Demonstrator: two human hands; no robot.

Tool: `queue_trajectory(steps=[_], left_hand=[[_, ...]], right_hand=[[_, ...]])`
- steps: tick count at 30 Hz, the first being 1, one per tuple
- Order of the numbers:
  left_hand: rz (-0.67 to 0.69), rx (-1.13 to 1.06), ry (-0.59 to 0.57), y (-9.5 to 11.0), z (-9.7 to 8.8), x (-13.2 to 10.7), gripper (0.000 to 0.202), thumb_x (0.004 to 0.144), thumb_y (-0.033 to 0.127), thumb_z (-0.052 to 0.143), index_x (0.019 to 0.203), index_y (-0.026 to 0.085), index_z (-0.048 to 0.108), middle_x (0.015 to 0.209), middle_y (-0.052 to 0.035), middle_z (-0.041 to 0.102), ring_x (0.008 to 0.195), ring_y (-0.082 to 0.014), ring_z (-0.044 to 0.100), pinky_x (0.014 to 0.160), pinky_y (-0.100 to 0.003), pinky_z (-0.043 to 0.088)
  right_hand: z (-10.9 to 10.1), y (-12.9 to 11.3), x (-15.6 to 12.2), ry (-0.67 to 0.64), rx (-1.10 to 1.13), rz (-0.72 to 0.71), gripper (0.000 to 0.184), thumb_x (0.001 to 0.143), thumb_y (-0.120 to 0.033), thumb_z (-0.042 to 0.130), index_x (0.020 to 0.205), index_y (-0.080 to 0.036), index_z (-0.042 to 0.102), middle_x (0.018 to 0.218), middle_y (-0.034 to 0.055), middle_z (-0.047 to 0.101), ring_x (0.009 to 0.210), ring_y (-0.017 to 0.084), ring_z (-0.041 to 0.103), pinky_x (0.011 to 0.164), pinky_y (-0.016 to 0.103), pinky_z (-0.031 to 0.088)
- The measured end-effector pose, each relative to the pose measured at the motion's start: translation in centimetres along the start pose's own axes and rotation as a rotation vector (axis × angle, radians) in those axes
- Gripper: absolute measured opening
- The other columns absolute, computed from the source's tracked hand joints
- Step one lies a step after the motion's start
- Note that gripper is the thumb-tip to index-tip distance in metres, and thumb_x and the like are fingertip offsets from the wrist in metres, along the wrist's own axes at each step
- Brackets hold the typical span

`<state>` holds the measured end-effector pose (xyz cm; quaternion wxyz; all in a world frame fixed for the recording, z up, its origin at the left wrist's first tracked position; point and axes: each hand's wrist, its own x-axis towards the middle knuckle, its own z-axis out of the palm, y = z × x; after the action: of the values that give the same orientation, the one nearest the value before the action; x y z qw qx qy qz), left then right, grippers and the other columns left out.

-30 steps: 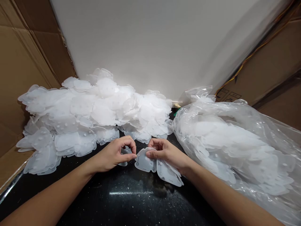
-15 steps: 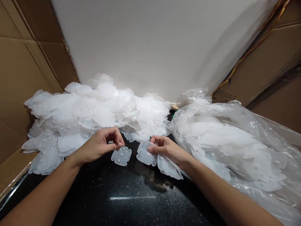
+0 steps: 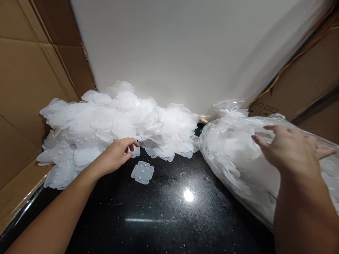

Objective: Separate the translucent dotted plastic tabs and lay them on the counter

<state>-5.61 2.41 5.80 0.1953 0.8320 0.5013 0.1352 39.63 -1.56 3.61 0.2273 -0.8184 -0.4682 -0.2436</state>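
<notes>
A big heap of translucent white plastic pieces (image 3: 113, 123) lies at the back left of the black tabletop (image 3: 164, 218). My left hand (image 3: 116, 155) rests at the heap's front edge, fingers curled loosely around nothing I can make out. One single plastic piece (image 3: 142, 172) lies flat on the table just right of that hand, apart from it. My right hand (image 3: 288, 148) hovers open, fingers spread, over a clear plastic bag (image 3: 238, 155) full of the same white pieces.
Cardboard panels (image 3: 26, 88) stand along the left side. More cardboard boxes (image 3: 307, 70) with an orange cable stand at the right behind the bag. A white wall (image 3: 172, 53) closes the back.
My left hand let the single piece drop onto the table and moved to the heap. My right hand put down its pieces and swung right, opening over the bag.
</notes>
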Motion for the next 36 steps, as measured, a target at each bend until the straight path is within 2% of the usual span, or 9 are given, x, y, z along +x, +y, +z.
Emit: queue_trajectory(steps=[3,6,10,13,16,21,25,32,36], left_hand=[[0.128,-0.024,-0.150,-0.2,0.5,-0.1,0.020,0.080,0.018,0.056,0.099,0.023,0.064,0.106,-0.0046,0.065,0.095,-0.0209,0.059,0.080,-0.032,0.044],[0.102,0.002,-0.220,0.0,1.0,-0.1,0.011,0.086,0.023,0.052,0.089,0.021,0.063,0.095,-0.0040,0.066,0.085,-0.0207,0.060,0.074,-0.032,0.045],[0.037,0.110,0.015,-0.3,1.5,0.3,0.017,0.088,0.018,0.047,0.084,0.021,0.063,0.090,-0.0042,0.064,0.086,-0.0220,0.060,0.078,-0.035,0.047],[0.023,0.259,0.180,-0.9,1.7,0.5,0.026,0.082,0.010,0.049,0.102,0.020,0.064,0.104,-0.0066,0.061,0.105,-0.0257,0.055,0.092,-0.040,0.045],[-0.016,0.388,0.128,-1.3,2.1,0.5,0.031,0.082,0.013,0.055,0.111,0.019,0.062,0.112,-0.0087,0.056,0.109,-0.0278,0.052,0.093,-0.041,0.045],[-0.043,0.542,0.011,-0.7,2.7,0.3,0.026,0.083,0.012,0.059,0.109,0.018,0.062,0.114,-0.0117,0.055,0.106,-0.0295,0.052,0.086,-0.040,0.046],[0.004,0.611,-0.032,0.0,2.5,0.7,0.017,0.081,0.005,0.053,0.089,0.016,0.063,0.105,-0.0131,0.059,0.100,-0.0296,0.054,0.080,-0.039,0.046],[0.099,0.317,0.088,0.3,2.7,0.7,0.009,0.078,0.013,0.052,0.073,0.020,0.054,0.088,-0.0057,0.056,0.089,-0.0253,0.053,0.082,-0.039,0.043],[0.149,-0.023,-0.209,1.4,2.6,-0.1,0.015,0.086,0.036,0.055,0.087,0.022,0.058,0.118,-0.0055,0.054,0.090,-0.0213,0.056,0.076,-0.033,0.045]], right_hand=[[-0.2,-2.7,-1.2,0.070,0.086,0.019,0.022,0.083,-0.035,0.058,0.096,-0.021,0.069,0.102,0.0207,0.069,0.101,0.041,0.057,0.079,0.062,0.036],[-1.7,-7.6,-4.2,0.091,0.431,-0.368,0.020,0.089,-0.029,0.054,0.100,-0.019,0.067,0.100,0.0156,0.071,0.096,0.033,0.061,0.085,0.054,0.042],[-3.1,-13.9,-10.0,-0.273,0.733,-0.913,0.017,0.095,-0.024,0.053,0.107,-0.021,0.065,0.101,0.0085,0.072,0.099,0.026,0.062,0.089,0.045,0.047],[-2.9,-16.7,-13.4,-0.465,0.782,-1.152,0.029,0.096,-0.025,0.054,0.124,-0.021,0.058,0.127,0.0101,0.063,0.116,0.024,0.057,0.096,0.040,0.046],[-2.1,-17.9,-15.0,-0.502,0.746,-1.254,0.037,0.099,-0.027,0.049,0.135,-0.024,0.050,0.143,0.0102,0.051,0.133,0.026,0.044,0.100,0.041,0.044],[-1.1,-18.5,-15.3,-0.503,0.730,-1.239,0.023,0.100,-0.019,0.044,0.118,-0.015,0.057,0.107,0.0130,0.068,0.108,0.023,0.060,0.090,0.037,0.047],[-1.4,-18.3,-14.7,-0.652,0.921,-1.006,0.015,0.093,-0.015,0.048,0.085,-0.019,0.059,0.088,0.0083,0.067,0.085,0.021,0.060,0.079,0.037,0.047],[-0.6,-16.3,-11.9,-1.362,1.647,0.172,0.017,0.072,-0.018,0.065,0.086,-0.021,0.056,0.075,-0.0026,0.064,0.067,0.012,0.059,0.066,0.025,0.045],[-0.2,-15.3,-10.7,-1.593,1.698,0.423,0.028,0.072,-0.015,0.069,0.099,-0.017,0.064,0.088,0.0034,0.070,0.075,0.013,0.064,0.074,0.026,0.050]])
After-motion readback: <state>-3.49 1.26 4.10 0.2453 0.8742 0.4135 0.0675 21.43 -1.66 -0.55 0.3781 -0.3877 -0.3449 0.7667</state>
